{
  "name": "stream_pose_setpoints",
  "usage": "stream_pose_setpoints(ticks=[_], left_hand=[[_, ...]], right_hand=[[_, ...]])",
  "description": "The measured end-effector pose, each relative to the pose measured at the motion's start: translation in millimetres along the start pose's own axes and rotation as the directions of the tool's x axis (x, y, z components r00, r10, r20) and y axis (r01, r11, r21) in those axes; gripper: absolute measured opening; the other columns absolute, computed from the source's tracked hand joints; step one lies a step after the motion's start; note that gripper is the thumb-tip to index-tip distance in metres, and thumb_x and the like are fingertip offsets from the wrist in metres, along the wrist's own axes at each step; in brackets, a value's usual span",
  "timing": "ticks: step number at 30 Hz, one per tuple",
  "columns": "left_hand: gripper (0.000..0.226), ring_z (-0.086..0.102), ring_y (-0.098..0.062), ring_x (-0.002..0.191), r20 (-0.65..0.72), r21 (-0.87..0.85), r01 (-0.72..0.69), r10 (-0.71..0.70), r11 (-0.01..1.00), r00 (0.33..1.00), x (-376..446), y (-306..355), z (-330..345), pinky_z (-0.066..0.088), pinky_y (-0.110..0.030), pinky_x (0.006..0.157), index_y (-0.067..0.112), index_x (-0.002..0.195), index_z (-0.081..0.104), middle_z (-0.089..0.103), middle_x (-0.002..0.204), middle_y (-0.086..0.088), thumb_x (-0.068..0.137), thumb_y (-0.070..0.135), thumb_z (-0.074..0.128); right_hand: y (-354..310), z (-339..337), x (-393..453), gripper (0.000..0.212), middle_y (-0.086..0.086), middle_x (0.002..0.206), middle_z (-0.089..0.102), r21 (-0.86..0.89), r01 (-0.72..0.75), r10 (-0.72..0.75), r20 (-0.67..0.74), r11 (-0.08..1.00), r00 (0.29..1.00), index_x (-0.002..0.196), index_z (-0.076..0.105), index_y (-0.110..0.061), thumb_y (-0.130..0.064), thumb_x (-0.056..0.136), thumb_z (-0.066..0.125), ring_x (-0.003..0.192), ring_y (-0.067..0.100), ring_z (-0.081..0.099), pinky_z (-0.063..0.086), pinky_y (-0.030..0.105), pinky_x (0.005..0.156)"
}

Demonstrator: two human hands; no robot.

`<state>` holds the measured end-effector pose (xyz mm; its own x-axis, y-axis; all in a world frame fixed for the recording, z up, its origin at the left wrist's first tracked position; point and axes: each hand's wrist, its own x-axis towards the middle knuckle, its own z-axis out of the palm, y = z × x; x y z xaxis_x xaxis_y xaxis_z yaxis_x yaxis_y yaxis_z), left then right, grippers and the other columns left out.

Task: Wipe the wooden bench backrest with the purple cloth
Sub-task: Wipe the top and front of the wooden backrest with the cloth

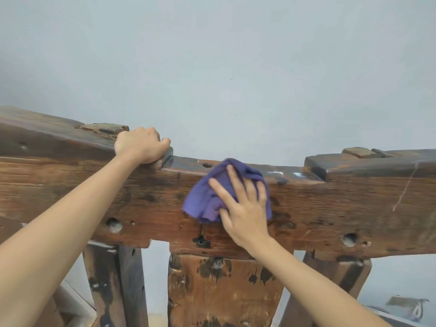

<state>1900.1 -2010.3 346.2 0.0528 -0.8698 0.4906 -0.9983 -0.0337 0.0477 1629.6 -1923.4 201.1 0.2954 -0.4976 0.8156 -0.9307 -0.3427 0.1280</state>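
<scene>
The wooden bench backrest (330,208) is a thick, worn brown rail running across the view. The crumpled purple cloth (205,199) lies against the rail's front face and top edge near the middle. My right hand (243,208) presses flat on the cloth with straight, spread fingers. My left hand (141,147) grips the rail's top edge to the left, fingers curled over it.
A pale grey wall (212,67) stands right behind the bench. Dark wooden uprights (221,291) support the rail from below. White specks (276,173) sit on the rail's top to the right of the cloth. A blurred object (410,305) lies at the bottom right.
</scene>
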Motion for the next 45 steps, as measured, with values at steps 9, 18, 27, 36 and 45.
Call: stream_pose_setpoints(ticks=[9, 18, 27, 36, 45], left_hand=[[0.041, 0.054, -0.032, 0.075, -0.017, -0.037, 0.060, -0.061, 0.997, 0.998, 1.6, -3.4, -0.4, 0.037, -0.036, 0.065, 0.021, 0.076, 0.067, 0.059, 0.079, -0.011, 0.079, 0.048, 0.037], [0.041, 0.054, -0.033, 0.080, -0.010, -0.038, 0.046, -0.047, 0.998, 0.999, 2.5, -2.3, 0.9, 0.037, -0.036, 0.066, 0.025, 0.088, 0.071, 0.062, 0.089, -0.013, 0.087, 0.048, 0.037], [0.045, 0.053, -0.031, 0.074, -0.019, 0.002, 0.008, -0.008, 1.000, 1.000, 0.8, 0.6, 1.0, 0.034, -0.035, 0.063, 0.023, 0.091, 0.070, 0.062, 0.085, -0.009, 0.090, 0.049, 0.034], [0.042, 0.052, -0.031, 0.077, 0.004, -0.011, 0.025, -0.025, 1.000, 1.000, 2.0, 1.4, -0.8, 0.034, -0.037, 0.068, 0.020, 0.091, 0.071, 0.057, 0.083, -0.009, 0.087, 0.046, 0.037], [0.039, 0.051, -0.032, 0.082, 0.050, -0.013, -0.015, 0.015, 1.000, 0.999, -1.2, -3.6, -4.1, 0.035, -0.038, 0.070, 0.024, 0.092, 0.068, 0.068, 0.101, -0.014, 0.088, 0.046, 0.036]], right_hand=[[10.2, -21.1, 73.1, 0.054, 0.011, 0.162, 0.040, -0.105, 0.365, -0.376, -0.127, 0.925, 0.918, 0.150, 0.051, -0.035, -0.007, 0.105, 0.046, 0.154, 0.025, 0.033, 0.025, 0.044, 0.126], [124.0, -92.6, 26.2, 0.051, 0.014, 0.141, 0.063, -0.175, -0.035, 0.049, 0.074, 0.984, 0.996, 0.150, 0.053, -0.017, -0.018, 0.099, 0.046, 0.142, 0.032, 0.051, 0.056, 0.050, 0.099], [99.9, -68.2, 84.7, 0.053, 0.011, 0.123, 0.068, -0.272, -0.377, 0.464, 0.481, 0.885, 0.744, 0.145, 0.039, -0.036, -0.054, 0.098, 0.024, 0.108, 0.038, 0.063, 0.036, 0.041, 0.076], [0.6, -16.2, 155.3, 0.072, 0.000, 0.167, 0.032, 0.034, -0.309, 0.165, 0.787, 0.950, 0.594, 0.159, 0.022, -0.044, -0.072, 0.093, 0.019, 0.151, 0.030, 0.035, 0.030, 0.052, 0.113], [-8.5, -54.7, 94.7, 0.063, -0.006, 0.171, 0.021, 0.268, 0.038, -0.186, 0.552, 0.963, 0.813, 0.162, 0.013, -0.044, -0.063, 0.105, 0.029, 0.157, 0.018, 0.022, 0.021, 0.040, 0.125]])
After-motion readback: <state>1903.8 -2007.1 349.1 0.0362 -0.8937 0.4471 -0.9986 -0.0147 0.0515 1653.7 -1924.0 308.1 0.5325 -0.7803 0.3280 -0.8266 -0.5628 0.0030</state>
